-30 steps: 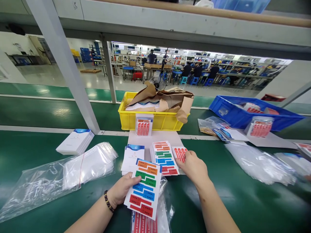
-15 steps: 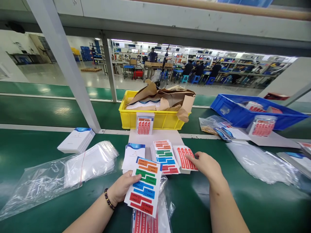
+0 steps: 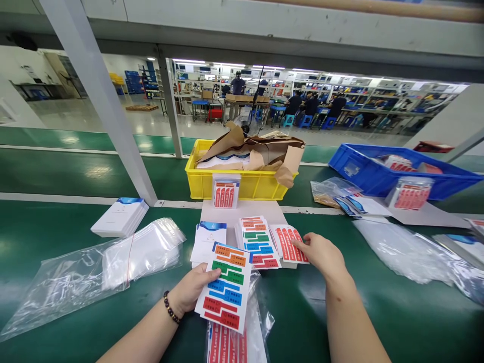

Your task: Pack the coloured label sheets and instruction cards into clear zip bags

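My left hand (image 3: 195, 288) is closed on a few cards, with a sheet of coloured labels (image 3: 226, 287) on top and a blue-edged card behind it. The thumb presses on the sheet's left edge. My right hand (image 3: 321, 254) has its fingertips at the right edge of the top red label sheet (image 3: 289, 244), which lies on its stack. Between the hands stands a stack of coloured label sheets (image 3: 259, 241). To its left is a stack of white cards with a blue band (image 3: 210, 239). Below the left hand lies a clear bag with red label sheets (image 3: 227, 345).
A yellow bin (image 3: 253, 185) with brown paper stands behind the stacks, a filled bag (image 3: 226, 191) leaning on it. Clear bags (image 3: 139, 254) and a card stack (image 3: 120, 217) lie left. A blue bin (image 3: 378, 171) and more bags (image 3: 397, 252) are right. An upright post (image 3: 102, 101) rises at left.
Hardly anything differs. The view has shifted slightly, and both hands keep nearly the same places, the left with its cards and the right at the red label sheet.
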The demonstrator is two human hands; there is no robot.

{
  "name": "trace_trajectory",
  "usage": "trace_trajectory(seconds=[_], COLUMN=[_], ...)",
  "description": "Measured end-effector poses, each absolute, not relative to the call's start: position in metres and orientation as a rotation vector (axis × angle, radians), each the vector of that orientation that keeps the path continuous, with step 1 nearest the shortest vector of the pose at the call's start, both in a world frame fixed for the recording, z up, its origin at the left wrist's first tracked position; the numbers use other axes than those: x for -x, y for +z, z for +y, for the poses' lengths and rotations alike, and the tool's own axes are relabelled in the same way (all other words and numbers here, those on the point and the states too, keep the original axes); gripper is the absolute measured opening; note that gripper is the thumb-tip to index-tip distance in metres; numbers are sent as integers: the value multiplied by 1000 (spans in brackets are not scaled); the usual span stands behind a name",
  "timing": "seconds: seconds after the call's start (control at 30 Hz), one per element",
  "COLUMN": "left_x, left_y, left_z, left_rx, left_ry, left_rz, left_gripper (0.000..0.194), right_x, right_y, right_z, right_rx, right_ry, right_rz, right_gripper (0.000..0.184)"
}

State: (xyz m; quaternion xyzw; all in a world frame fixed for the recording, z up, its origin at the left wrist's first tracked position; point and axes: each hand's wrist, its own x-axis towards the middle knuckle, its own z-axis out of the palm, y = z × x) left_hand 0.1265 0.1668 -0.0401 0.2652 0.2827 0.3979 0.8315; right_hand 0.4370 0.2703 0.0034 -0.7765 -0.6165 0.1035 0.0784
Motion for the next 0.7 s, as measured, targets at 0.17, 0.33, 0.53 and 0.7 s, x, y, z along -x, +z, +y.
trace_trajectory(seconds=[0.17, 0.33, 0.53, 0.7], left_x=[-127, -125, -126, -134], left_y=[-40, -36, -40, -43], left_z=[166, 168, 170, 169], left_rx=[-548, -533, -521, -507], left_ry=[846, 859, 900, 1054], left_rz=[607, 588, 616, 630], left_gripper=[37, 35, 34, 32], right_x=[-440, -446, -455, -402], right_y=[-2, -3, 6, 17], right_z=[273, 274, 272, 242], right_rx=[2252, 1991, 1645, 1410], right_ry=[391, 603, 826, 1056], right_rz=[-1709, -1544, -1224, -1196], right_gripper=[37, 30, 33, 32])
